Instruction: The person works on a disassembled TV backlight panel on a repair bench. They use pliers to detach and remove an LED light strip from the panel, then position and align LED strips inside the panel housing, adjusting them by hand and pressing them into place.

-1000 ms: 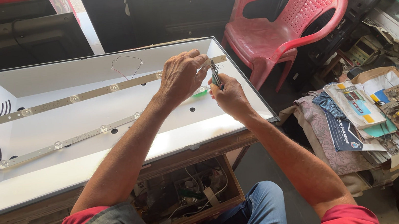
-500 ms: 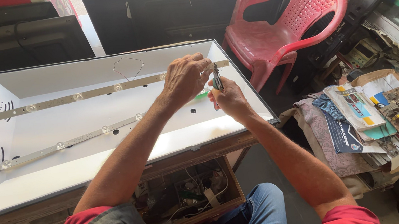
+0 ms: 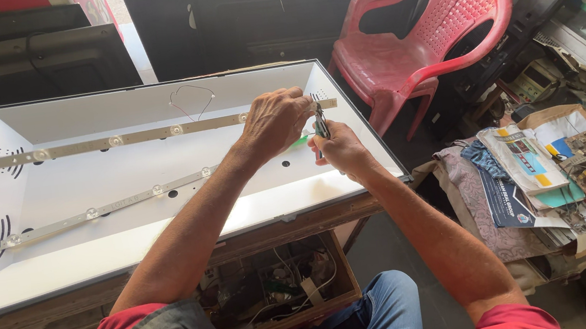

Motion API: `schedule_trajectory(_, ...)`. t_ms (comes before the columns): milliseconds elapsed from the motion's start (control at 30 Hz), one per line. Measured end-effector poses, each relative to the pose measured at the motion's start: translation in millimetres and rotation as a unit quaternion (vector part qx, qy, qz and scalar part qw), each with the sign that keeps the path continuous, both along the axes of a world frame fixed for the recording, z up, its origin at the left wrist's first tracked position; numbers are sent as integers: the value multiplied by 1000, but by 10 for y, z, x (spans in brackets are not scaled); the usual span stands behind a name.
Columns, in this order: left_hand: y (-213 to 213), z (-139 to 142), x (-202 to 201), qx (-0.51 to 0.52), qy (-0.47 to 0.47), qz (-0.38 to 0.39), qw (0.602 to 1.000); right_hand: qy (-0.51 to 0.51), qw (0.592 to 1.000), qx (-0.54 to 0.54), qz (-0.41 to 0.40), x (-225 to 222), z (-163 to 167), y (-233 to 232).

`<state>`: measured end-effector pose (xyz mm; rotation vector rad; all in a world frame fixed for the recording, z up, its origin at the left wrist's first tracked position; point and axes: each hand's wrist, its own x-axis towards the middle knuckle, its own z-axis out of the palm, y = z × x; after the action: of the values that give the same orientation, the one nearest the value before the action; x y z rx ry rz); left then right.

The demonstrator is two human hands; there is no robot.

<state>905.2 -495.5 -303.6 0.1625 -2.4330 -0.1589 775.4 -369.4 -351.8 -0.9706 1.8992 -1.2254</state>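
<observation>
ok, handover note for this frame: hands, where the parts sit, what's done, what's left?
Left hand: resting on the right end of the upper LED strip, pinning it.
Right hand: gripping a small plier-like tool beside the left hand.
Lower LED strip: lying loose and slanted in the open white panel tray.
Thin wire loop near the tray's top edge.
Done: panel opened, both strips exposed.
Left: work at the upper strip's right end; lower strip untouched.

Both arms reach forward, left hand curled palm-down, right hand fisted just beside it.
</observation>
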Motion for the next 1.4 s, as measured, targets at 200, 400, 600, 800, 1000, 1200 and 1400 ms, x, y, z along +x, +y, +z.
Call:
schedule_trajectory(200,6,-32,-40,6,1,3,1000,30,999,9,-16,129,113,44)
schedule_trajectory(400,-1,-37,-33,13,0,-1,1000,72,996,15,-43,225,198,59)
schedule_trajectory(600,-5,-13,-31,11,-6,3,1000,83,995,4,-51,259,201,35)
schedule_trajectory(800,-21,5,-5,14,7,16,1000,29,999,-3,-20,165,173,-53)
schedule_trajectory(1000,-87,56,41,35,13,39,999,7,996,-83,37,108,99,102)
schedule_trajectory(1200,-57,33,51,55,33,38,997,-14,991,-132,5,181,116,160)
schedule_trajectory(1400,-41,45,39,25,23,46,998,114,992,-45,-30,281,120,138)
